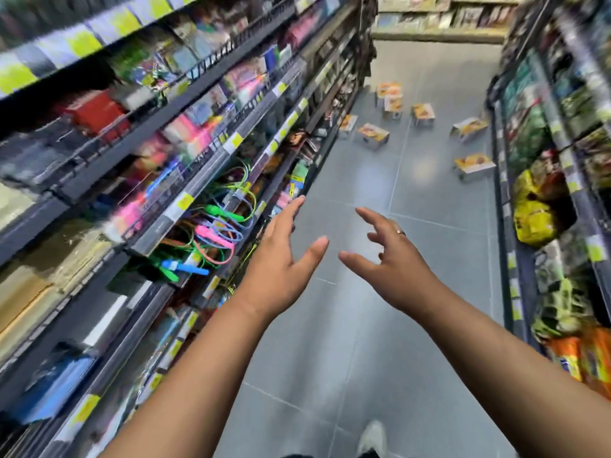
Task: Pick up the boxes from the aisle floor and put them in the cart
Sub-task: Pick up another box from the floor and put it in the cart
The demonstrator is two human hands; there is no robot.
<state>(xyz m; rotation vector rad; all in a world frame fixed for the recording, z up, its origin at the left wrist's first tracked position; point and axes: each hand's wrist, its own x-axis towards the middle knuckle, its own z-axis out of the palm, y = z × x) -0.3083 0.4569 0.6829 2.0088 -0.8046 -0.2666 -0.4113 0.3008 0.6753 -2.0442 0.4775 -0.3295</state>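
With the orange-printed boxes (373,135) scattered on the grey tile floor (347,342) well ahead between the shelves, beyond reach, the person's left hand (284,259) and right hand (393,259) both stretch forward in mid-air, fingers spread and holding nothing, seemingly readying a grab; no cart shows.

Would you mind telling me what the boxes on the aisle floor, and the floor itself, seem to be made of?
The boxes look like printed cardboard: flat faces, straight edges, orange-yellow pictures on pale sides; blur leaves the finish open. The floor seems to be grey tile, smooth and slightly glossy: thin joint lines and a soft light reflection.
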